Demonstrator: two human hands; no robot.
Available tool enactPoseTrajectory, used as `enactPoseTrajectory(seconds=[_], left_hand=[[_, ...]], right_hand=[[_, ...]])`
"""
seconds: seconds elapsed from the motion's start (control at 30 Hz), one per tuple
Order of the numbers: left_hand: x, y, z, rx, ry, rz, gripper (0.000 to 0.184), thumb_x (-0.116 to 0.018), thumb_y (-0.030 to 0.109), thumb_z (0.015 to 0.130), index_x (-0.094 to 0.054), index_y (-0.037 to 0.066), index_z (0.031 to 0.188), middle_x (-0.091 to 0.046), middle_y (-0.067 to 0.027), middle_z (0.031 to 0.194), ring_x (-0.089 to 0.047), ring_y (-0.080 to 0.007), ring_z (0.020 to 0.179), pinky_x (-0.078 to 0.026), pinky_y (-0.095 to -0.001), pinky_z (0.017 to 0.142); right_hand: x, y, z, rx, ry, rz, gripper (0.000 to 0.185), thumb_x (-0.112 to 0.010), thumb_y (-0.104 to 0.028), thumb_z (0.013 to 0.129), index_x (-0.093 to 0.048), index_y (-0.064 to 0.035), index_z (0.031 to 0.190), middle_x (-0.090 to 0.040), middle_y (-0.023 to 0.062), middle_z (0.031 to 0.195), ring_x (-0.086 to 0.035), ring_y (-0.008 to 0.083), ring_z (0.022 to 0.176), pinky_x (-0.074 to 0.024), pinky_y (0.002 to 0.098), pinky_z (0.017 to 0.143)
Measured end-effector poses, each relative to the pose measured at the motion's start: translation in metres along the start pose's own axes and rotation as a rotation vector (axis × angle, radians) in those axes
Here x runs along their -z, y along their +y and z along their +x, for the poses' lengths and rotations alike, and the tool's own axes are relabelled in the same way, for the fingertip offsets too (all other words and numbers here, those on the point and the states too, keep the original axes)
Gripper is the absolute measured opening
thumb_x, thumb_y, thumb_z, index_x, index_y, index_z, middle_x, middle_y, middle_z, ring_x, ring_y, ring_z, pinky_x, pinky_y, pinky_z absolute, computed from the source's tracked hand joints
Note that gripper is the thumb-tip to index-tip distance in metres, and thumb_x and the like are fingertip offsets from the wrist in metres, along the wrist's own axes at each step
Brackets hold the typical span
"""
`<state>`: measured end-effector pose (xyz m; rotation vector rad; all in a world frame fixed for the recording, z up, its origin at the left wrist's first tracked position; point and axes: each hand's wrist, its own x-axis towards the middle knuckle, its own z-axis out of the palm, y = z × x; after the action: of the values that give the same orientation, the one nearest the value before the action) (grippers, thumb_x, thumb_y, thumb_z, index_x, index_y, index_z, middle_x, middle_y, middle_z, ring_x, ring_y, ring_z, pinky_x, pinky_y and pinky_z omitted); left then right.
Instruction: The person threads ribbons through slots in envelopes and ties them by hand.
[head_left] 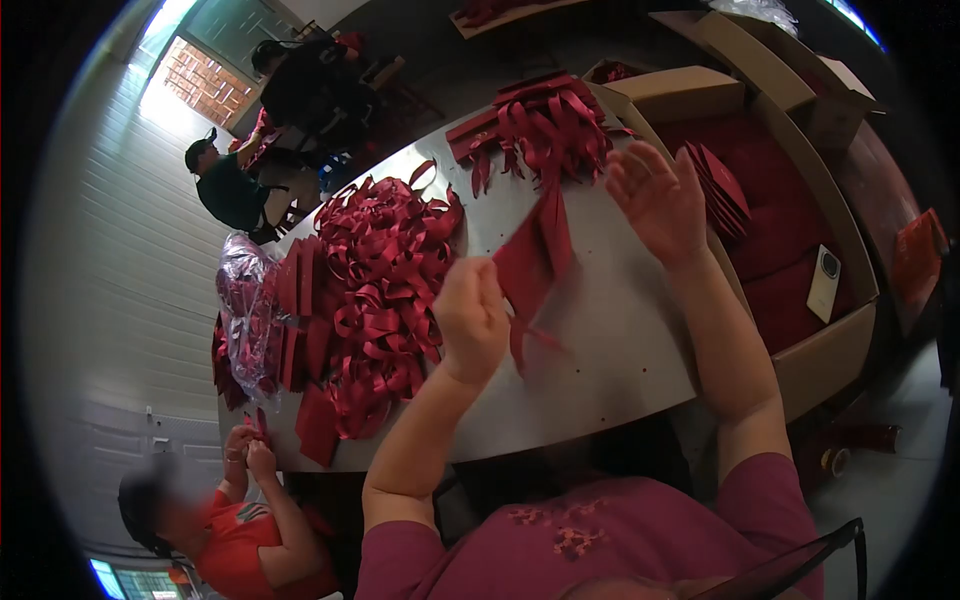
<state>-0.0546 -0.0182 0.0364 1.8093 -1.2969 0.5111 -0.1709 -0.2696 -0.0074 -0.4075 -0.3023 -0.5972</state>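
My left hand [472,308] is closed at the edge of a dark red folded piece [530,262], gripping it above the metal table [610,350]. A ribbon end, blurred, hangs below that piece. My right hand [655,200] is raised with its fingers apart and holds nothing, close to the table's right edge. Just beyond it a stack of red pieces with ribbons [550,120] lies at the table's far end. To the left of my left hand spreads a large heap of loose red ribbon [385,290].
Right of the table, an open cardboard box [825,345] holds red pieces [718,190] and a phone [824,283]. A plastic-wrapped bundle [248,310] lies on the table's left. A person in red [265,540] works at lower left; others sit beyond the table.
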Motion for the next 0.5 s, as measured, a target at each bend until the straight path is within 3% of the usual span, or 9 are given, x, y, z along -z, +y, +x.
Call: enactPoseTrajectory(seconds=[0.03,0.07,0.13,0.27,0.3,0.4,0.43,0.47,0.5], left_hand=[[0.009,0.002,0.008,0.250,-0.028,-0.074,0.016,-0.052,0.011,0.098,-0.060,0.000,0.089,-0.060,-0.0086,0.071,-0.057,-0.0211,0.061,-0.044,-0.0294,0.056],[0.009,-0.006,0.009,0.261,-0.036,-0.078,0.016,-0.052,0.011,0.098,-0.060,0.000,0.089,-0.060,-0.0086,0.071,-0.057,-0.0211,0.061,-0.044,-0.0294,0.056],[0.002,-0.024,0.005,0.622,-0.101,-0.659,0.025,-0.049,0.018,0.102,-0.060,-0.001,0.089,-0.058,-0.0024,0.067,-0.055,-0.0137,0.059,-0.043,-0.0273,0.056],[-0.022,-0.036,-0.024,0.829,-0.170,-0.471,0.024,-0.049,0.019,0.102,-0.061,-0.001,0.100,-0.059,-0.0008,0.070,-0.057,-0.0113,0.063,-0.046,-0.0248,0.059],[-0.017,-0.039,-0.027,0.666,-0.168,-0.392,0.024,-0.048,0.021,0.102,-0.059,0.002,0.111,-0.062,-0.0021,0.083,-0.058,-0.0092,0.069,-0.047,-0.0234,0.062],[-0.003,-0.029,-0.046,0.825,-0.291,-0.324,0.022,-0.050,0.020,0.101,-0.061,0.003,0.109,-0.062,-0.0010,0.081,-0.058,-0.0100,0.065,-0.047,-0.0247,0.060],[-0.005,-0.029,-0.054,0.783,-0.358,-0.306,0.018,-0.059,0.015,0.094,-0.060,-0.002,0.102,-0.063,-0.0106,0.075,-0.063,-0.0170,0.070,-0.050,-0.0319,0.065],[-0.010,-0.026,-0.059,0.790,-0.352,-0.304,0.018,-0.059,0.015,0.094,-0.060,-0.002,0.102,-0.063,-0.0106,0.075,-0.063,-0.0170,0.070,-0.050,-0.0319,0.065],[-0.018,-0.020,-0.063,0.650,-0.333,-0.251,0.018,-0.061,0.015,0.092,-0.061,-0.001,0.101,-0.064,-0.0128,0.074,-0.064,-0.0223,0.069,-0.050,-0.0349,0.065]], right_hand=[[0.007,-0.004,0.001,-0.004,0.019,-0.001,0.047,-0.047,-0.045,0.100,-0.060,-0.0039,0.119,-0.064,0.0178,0.118,-0.062,0.0281,0.111,-0.0460,0.0404,0.102],[0.013,-0.006,0.003,0.006,0.131,-0.051,0.046,-0.047,-0.044,0.100,-0.060,-0.0031,0.116,-0.065,0.0178,0.115,-0.062,0.0277,0.108,-0.0470,0.0403,0.100],[0.021,-0.006,0.006,0.008,0.253,-0.103,0.046,-0.048,-0.044,0.100,-0.061,-0.0024,0.114,-0.066,0.0179,0.112,-0.063,0.0274,0.106,-0.0481,0.0402,0.099],[0.026,0.018,0.005,-0.185,0.496,-0.566,0.040,-0.050,-0.040,0.099,-0.061,-0.0022,0.105,-0.067,0.0143,0.101,-0.064,0.0229,0.093,-0.0505,0.0361,0.087],[0.026,0.025,0.004,-0.254,0.539,-0.765,0.038,-0.050,-0.039,0.099,-0.061,-0.0028,0.102,-0.067,0.0123,0.098,-0.064,0.0208,0.090,-0.0506,0.0343,0.083],[0.026,0.042,-0.002,-0.359,0.449,-0.995,0.030,-0.049,-0.031,0.101,-0.062,-0.0038,0.100,-0.065,0.0059,0.092,-0.062,0.0150,0.087,-0.0496,0.0294,0.080],[0.030,0.046,-0.003,-0.368,0.445,-0.995,0.030,-0.049,-0.031,0.101,-0.062,-0.0038,0.100,-0.065,0.0059,0.092,-0.062,0.0150,0.087,-0.0496,0.0294,0.080],[0.035,0.051,-0.003,-0.344,0.418,-1.068,0.029,-0.050,-0.030,0.101,-0.062,-0.0035,0.099,-0.064,0.0050,0.091,-0.061,0.0139,0.084,-0.0490,0.0277,0.079],[0.040,0.056,-0.003,-0.316,0.386,-1.139,0.029,-0.051,-0.029,0.101,-0.062,-0.0032,0.098,-0.064,0.0041,0.089,-0.060,0.0127,0.082,-0.0485,0.0259,0.078]])
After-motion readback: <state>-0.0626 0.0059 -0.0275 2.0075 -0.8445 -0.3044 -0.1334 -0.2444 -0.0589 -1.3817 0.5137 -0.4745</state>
